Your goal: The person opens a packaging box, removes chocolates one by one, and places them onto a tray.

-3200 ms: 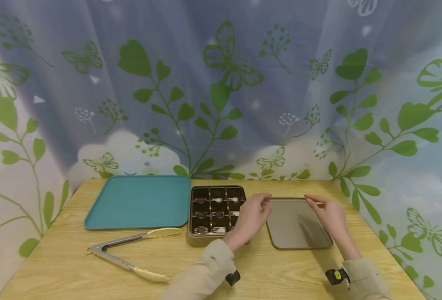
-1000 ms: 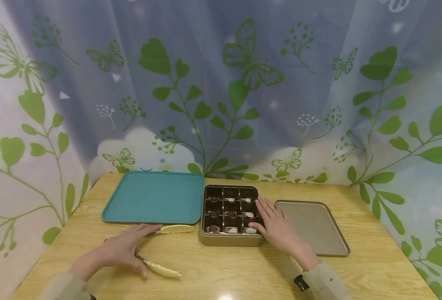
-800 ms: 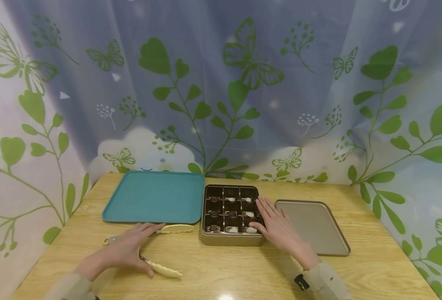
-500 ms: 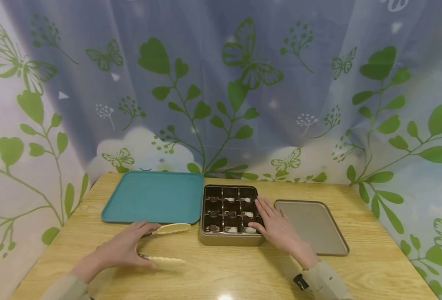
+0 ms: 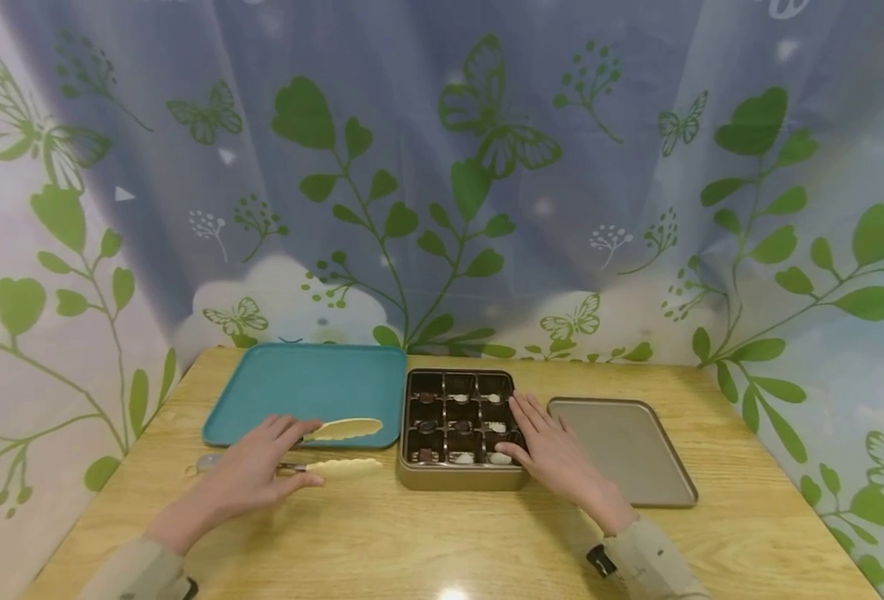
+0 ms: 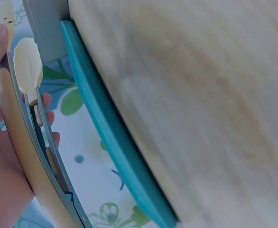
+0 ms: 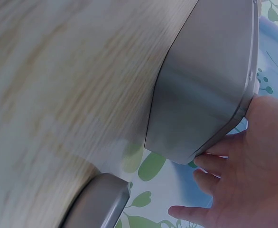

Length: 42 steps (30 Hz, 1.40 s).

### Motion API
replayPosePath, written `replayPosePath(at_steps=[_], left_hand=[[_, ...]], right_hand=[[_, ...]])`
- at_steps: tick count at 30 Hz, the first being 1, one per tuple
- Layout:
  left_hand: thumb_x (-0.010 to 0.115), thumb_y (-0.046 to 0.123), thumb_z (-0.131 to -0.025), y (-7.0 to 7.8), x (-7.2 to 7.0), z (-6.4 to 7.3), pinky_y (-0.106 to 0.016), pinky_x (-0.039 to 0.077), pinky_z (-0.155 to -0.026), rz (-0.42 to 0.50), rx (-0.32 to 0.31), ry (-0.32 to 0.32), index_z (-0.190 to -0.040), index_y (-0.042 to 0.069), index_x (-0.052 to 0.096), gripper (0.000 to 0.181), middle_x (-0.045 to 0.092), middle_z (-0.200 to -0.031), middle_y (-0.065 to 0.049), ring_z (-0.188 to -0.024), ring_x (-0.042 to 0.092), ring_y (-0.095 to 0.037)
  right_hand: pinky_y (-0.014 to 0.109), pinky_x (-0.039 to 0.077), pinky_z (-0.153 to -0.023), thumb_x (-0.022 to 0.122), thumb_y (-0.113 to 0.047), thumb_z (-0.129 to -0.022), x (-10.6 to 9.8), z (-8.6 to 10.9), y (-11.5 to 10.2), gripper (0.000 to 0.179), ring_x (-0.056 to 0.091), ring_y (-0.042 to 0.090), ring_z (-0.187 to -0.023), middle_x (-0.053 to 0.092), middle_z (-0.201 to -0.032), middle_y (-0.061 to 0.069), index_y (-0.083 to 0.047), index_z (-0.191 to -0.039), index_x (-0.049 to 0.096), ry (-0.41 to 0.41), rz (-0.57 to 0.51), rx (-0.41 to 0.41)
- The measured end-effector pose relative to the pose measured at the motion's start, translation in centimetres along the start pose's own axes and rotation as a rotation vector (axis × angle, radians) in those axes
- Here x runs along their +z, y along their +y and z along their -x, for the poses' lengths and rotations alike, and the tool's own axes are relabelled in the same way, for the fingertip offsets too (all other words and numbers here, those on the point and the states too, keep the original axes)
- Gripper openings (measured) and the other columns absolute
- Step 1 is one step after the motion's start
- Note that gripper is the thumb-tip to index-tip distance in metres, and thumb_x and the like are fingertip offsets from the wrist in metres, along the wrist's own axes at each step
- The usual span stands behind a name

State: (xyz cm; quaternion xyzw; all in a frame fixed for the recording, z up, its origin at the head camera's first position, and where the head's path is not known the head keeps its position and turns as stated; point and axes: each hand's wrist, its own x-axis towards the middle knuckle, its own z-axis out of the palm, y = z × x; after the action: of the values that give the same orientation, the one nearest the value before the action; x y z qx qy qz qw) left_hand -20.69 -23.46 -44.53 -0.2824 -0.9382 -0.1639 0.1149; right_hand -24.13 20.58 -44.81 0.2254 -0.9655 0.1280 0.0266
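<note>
My left hand (image 5: pixel 237 477) grips a pair of metal tongs (image 5: pixel 347 468) with cream scalloped tips, thumb along the near arm and fingers along the far one. The tips are a small gap apart, pointing right; the left wrist view shows the tongs (image 6: pixel 43 142) raised beside the tray's edge. My right hand (image 5: pixel 565 462) rests on the right rim of a square bronze box (image 5: pixel 460 480), fingers straight and thumb over the near corner. Inside, a dark divided insert holds small dark and white pieces, perhaps chocolates. The right wrist view shows fingers against the box's outer wall (image 7: pixel 200 80).
A teal tray (image 5: pixel 302 387) lies at the back left, partly overlapped by the upper tong tip. A flat bronze lid (image 5: pixel 625 454) lies right of the box. Everything stands on a wooden table (image 5: pixel 412 550), with a leaf-and-butterfly curtain (image 5: pixel 382 275) behind.
Both hands left the lid. The right hand moved onto the box's rim; the left reached the tongs, lifted them off the table and squeezed their arms closer together, shifting them toward the tray.
</note>
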Motion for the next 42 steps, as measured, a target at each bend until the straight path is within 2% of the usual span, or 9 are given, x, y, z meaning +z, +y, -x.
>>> replayPosePath(at_steps=[4,8,13,19,24,30,36,42], left_hand=[[0.068,0.056,-0.092,0.0,-0.3,-1.4,-0.047,0.052,-0.085,-0.041,0.013,0.000,-0.141,0.008,0.056,0.070,0.063,-0.116,-0.004,-0.104,0.060,-0.024],[0.070,0.053,-0.091,0.0,-0.8,-2.9,-0.047,0.052,-0.084,-0.096,0.046,0.030,-0.140,0.006,0.056,0.069,0.065,-0.117,-0.008,-0.101,0.059,-0.025],[0.074,0.054,-0.087,0.1,-1.2,-5.0,-0.048,0.051,-0.084,-0.175,0.076,0.079,-0.142,0.006,0.055,0.076,0.067,-0.122,-0.011,-0.103,0.057,-0.028],[0.076,0.054,-0.085,0.7,-1.9,-8.0,-0.052,0.049,-0.089,-0.299,0.115,0.092,-0.145,0.007,0.054,0.079,0.064,-0.126,-0.012,-0.110,0.055,-0.033],[0.074,0.053,-0.087,1.2,-2.3,-10.4,-0.053,0.046,-0.094,-0.388,0.153,0.093,-0.145,0.009,0.055,0.075,0.062,-0.126,-0.012,-0.116,0.054,-0.035],[0.074,0.052,-0.088,1.5,-2.7,-12.9,-0.052,0.047,-0.093,-0.483,0.227,0.119,-0.141,0.010,0.059,0.069,0.064,-0.123,-0.011,-0.112,0.055,-0.034],[0.080,0.049,-0.083,2.5,-3.1,-15.2,-0.050,0.046,-0.095,-0.535,0.252,0.048,-0.139,0.011,0.061,0.070,0.066,-0.123,-0.009,-0.113,0.055,-0.032],[0.080,0.050,-0.082,4.3,-3.0,-17.2,-0.046,0.046,-0.094,-0.673,0.277,-0.029,-0.135,0.017,0.066,0.064,0.067,-0.122,-0.005,-0.117,0.056,-0.030]], right_hand=[[0.068,0.022,-0.116,0.051,-0.051,-0.103,0.0,0.0,0.1,0.081,0.018,0.037,-0.153,0.018,-0.167,0.015,-0.003,-0.161,0.023,-0.006,0.004,0.003],[0.067,0.022,-0.116,0.051,-0.052,-0.102,0.1,0.0,0.1,0.081,0.018,0.036,-0.154,0.017,-0.168,0.014,-0.004,-0.161,0.022,-0.011,0.003,0.005],[0.067,0.022,-0.116,0.051,-0.052,-0.103,0.0,0.0,0.1,0.081,0.018,0.036,-0.154,0.015,-0.168,0.013,-0.004,-0.161,0.022,-0.010,0.001,0.002],[0.067,0.021,-0.117,0.049,-0.053,-0.103,0.0,0.0,0.1,0.082,0.017,0.036,-0.154,0.014,-0.168,0.013,-0.004,-0.161,0.021,-0.023,0.005,0.007],[0.066,0.022,-0.117,0.049,-0.053,-0.103,0.0,0.0,0.1,0.082,0.018,0.036,-0.154,0.016,-0.168,0.014,-0.004,-0.161,0.022,-0.021,0.028,0.008],[0.066,0.023,-0.117,0.050,-0.052,-0.103,0.0,0.0,0.1,0.081,0.018,0.036,-0.154,0.017,-0.168,0.015,-0.003,-0.161,0.023,-0.019,0.032,0.004],[0.066,0.023,-0.117,0.049,-0.052,-0.103,0.0,0.0,0.2,0.081,0.018,0.036,-0.154,0.017,-0.168,0.015,-0.003,-0.161,0.022,-0.024,0.045,0.008],[0.066,0.022,-0.117,0.047,-0.054,-0.103,0.1,-0.1,0.1,0.081,0.018,0.035,-0.154,0.016,-0.168,0.015,-0.003,-0.161,0.022,-0.028,0.053,0.007]])
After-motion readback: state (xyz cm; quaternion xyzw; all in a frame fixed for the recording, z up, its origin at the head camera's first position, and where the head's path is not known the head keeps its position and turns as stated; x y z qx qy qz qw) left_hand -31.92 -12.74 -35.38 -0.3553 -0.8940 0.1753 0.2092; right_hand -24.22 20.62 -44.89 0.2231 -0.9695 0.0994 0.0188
